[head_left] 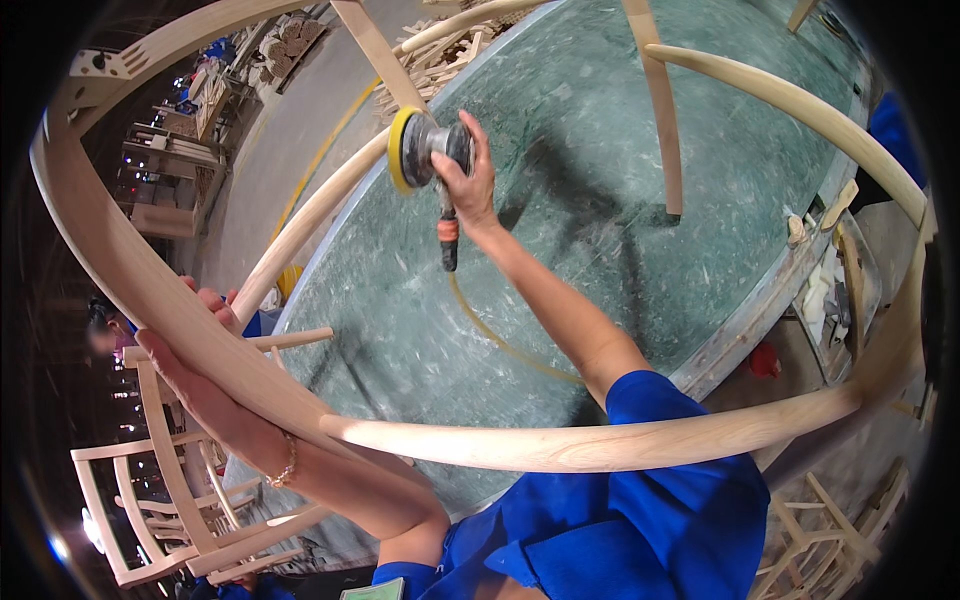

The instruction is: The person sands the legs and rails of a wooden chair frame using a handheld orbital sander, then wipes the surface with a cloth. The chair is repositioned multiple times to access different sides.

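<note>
A pale, unpainted wooden chair frame (600, 447) with curved legs and rails fills much of the view, tilted over the green worktable (480, 360). My left hand (190, 365) wraps around its broad curved piece at the left, with fingertips showing on the far side. In my right hand (470, 180) is a round orbital sander with a grey body and a yellow pad (402, 150). The pad faces left, at the end of a slanting rail; whether they touch I cannot tell. From the sander's handle a hose (480, 318) runs under my right arm.
Stacked wooden chair frames (160, 480) stand at the lower left, near another person. More frames (815, 540) lie at the lower right. Loose wooden pieces (440, 75) are piled beyond the table. A tray of scraps (830, 290) sits by its right edge.
</note>
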`<state>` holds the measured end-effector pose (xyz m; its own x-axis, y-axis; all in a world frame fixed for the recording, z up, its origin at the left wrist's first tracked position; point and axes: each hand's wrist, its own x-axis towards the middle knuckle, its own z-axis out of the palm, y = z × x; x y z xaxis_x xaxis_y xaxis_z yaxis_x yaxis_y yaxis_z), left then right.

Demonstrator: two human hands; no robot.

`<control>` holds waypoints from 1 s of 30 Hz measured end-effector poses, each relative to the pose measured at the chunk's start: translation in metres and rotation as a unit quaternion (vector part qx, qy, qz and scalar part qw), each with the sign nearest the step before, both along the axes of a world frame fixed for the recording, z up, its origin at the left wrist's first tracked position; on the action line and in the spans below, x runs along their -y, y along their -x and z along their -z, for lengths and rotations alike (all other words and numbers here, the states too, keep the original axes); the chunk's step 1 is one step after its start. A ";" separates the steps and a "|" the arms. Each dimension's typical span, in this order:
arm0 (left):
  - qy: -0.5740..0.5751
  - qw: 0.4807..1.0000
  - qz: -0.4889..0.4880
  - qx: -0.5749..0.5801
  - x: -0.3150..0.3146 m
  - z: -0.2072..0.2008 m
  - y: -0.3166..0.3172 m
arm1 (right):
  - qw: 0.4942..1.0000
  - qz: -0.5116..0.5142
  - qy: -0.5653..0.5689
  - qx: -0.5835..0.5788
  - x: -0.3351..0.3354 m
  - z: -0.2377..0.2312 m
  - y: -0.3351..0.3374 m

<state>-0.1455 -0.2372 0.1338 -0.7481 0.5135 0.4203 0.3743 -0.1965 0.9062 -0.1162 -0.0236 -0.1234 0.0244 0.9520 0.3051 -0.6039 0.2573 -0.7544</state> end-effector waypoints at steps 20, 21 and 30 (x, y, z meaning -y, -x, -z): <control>-0.022 0.998 0.066 0.003 0.004 0.001 0.002 | 0.967 -0.065 0.134 -0.206 -0.012 -0.026 0.002; -0.036 0.997 0.062 0.022 0.004 0.001 0.002 | 0.968 -0.054 0.120 -0.212 -0.011 -0.027 0.006; 0.000 1.000 0.015 0.017 0.004 -0.002 0.000 | 0.947 -0.092 0.208 -0.229 0.016 -0.019 0.018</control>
<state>-0.1459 -0.2408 0.1353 -0.7457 0.5362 0.3955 0.3379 -0.2074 0.9181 -0.1338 -0.0399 -0.1047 -0.1136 0.9885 -0.0997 -0.8974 -0.1452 -0.4166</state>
